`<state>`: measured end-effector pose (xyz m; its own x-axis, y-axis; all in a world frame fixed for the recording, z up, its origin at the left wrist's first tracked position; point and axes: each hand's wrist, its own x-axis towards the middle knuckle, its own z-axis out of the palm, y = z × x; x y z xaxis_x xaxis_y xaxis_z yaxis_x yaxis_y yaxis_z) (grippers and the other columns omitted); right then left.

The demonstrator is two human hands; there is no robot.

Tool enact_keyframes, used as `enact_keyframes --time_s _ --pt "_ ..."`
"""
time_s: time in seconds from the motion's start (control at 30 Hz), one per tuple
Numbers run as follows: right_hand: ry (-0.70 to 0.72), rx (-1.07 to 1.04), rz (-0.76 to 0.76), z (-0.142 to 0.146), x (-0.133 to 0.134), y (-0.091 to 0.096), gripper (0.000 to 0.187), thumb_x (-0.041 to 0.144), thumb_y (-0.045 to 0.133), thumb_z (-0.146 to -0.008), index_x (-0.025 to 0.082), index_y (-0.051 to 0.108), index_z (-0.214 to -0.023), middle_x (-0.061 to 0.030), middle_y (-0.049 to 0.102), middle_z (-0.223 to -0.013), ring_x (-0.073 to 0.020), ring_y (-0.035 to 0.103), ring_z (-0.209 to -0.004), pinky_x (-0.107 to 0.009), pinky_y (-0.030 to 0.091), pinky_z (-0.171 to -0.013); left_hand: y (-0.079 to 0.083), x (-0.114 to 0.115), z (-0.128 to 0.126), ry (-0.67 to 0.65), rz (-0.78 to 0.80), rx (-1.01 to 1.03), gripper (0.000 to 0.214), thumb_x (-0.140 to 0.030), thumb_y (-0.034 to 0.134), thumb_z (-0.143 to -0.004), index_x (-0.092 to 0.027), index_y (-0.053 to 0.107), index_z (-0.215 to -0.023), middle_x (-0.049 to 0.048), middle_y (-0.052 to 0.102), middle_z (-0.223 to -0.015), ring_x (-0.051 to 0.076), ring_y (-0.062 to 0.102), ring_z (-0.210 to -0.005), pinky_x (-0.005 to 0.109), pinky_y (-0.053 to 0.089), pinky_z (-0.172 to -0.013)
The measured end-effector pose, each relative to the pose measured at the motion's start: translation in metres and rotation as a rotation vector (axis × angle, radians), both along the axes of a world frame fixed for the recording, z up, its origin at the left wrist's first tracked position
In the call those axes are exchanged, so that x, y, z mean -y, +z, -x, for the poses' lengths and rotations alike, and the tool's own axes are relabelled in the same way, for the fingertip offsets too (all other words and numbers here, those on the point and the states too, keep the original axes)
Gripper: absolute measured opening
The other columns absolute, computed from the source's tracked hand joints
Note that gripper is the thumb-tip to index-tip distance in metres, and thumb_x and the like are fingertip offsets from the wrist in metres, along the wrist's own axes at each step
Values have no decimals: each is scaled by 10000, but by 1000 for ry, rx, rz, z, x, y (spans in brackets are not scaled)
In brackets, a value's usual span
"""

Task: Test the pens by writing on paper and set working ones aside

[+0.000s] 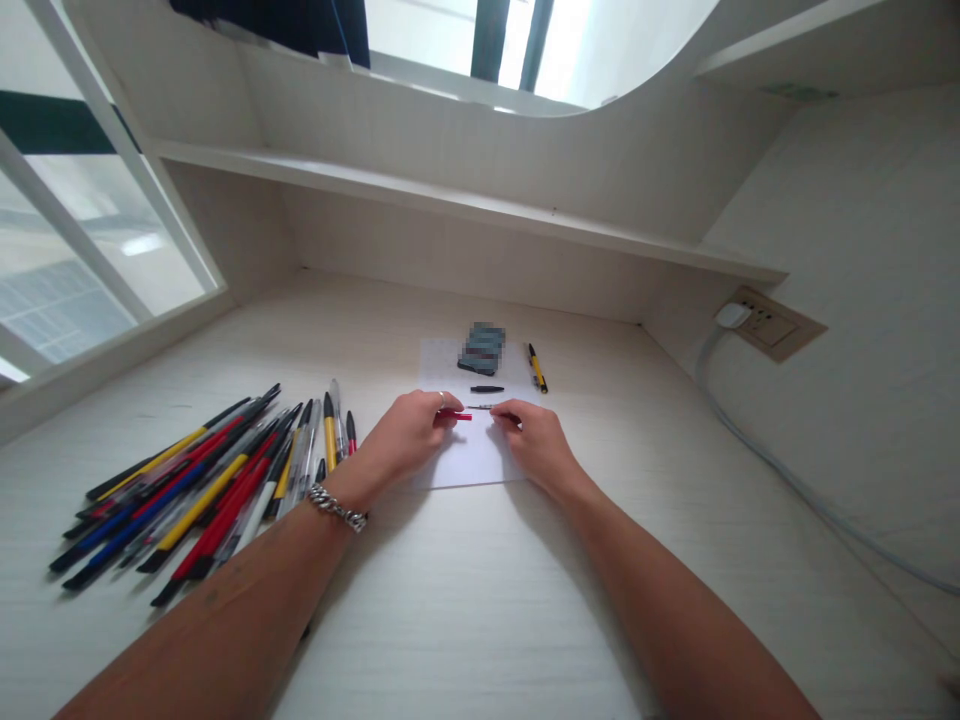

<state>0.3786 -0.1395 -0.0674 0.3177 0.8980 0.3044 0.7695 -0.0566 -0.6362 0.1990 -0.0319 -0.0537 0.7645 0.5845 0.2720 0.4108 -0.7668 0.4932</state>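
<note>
My left hand (409, 430) pinches a red pen barrel (462, 417) whose end points to the right. Opposite it, my right hand (536, 440) has its fingertips closed on a thin pen refill (481, 407), its tip directed left toward the barrel. The refill and barrel are apart. Both hands are just above a white sheet of paper (469, 465). A short black pen part (487, 389) lies on the sheet just beyond the fingers. Farther back is a dark object (482, 345) with a pixelated face.
Left of my hands lies a large pile of pens (202, 480) in several colours. A yellow and black pen (538, 368) rests by the sheet's right edge. A shelf (465, 205) spans the back. At right, a cable (750, 445) hangs from a wall socket (780, 322).
</note>
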Motion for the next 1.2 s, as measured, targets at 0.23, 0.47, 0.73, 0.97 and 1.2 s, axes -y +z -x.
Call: enact_keyframes --time_s 0.23,0.47,0.73,0.97,1.2 --pt "-57 221 104 -6 -7 -9 252 164 551 -869 265 762 -963 -71 668 -913 -189 589 -824 -294 426 -729 2 2 -1 -18 52 29 253 -143 503 -852 -185 703 -1000 74 738 -1001 212 664 -909 328 497 -816" --pt "90 22 -83 4 -1 1 251 177 628 -822 233 702 -1055 -50 687 -987 -152 604 -787 -288 459 -755 -2 4 -3 -52 76 75 251 -152 516 -851 -198 708 -1006 63 737 -1006 203 663 -912 326 498 -825" --pt "155 -79 -121 5 3 6 150 180 586 -847 214 707 -929 -48 711 -944 -173 626 -843 -298 458 -757 3 5 -2 -79 111 123 249 -156 547 -832 -184 707 -1020 56 744 -989 200 671 -886 302 496 -797" --pt "106 -18 -18 -18 7 7 138 198 603 -843 227 725 -901 -24 721 -896 -156 621 -794 -279 444 -757 3 1 2 -24 137 45 232 -246 590 -839 -197 702 -1036 54 750 -946 192 679 -827 285 498 -752" --pt "100 139 136 -19 10 8 172 172 596 -838 230 746 -899 -37 686 -905 -153 595 -797 -263 429 -738 -2 1 0 -78 -12 -86 223 -305 585 -855 -197 740 -973 74 727 -915 210 643 -833 304 471 -753"
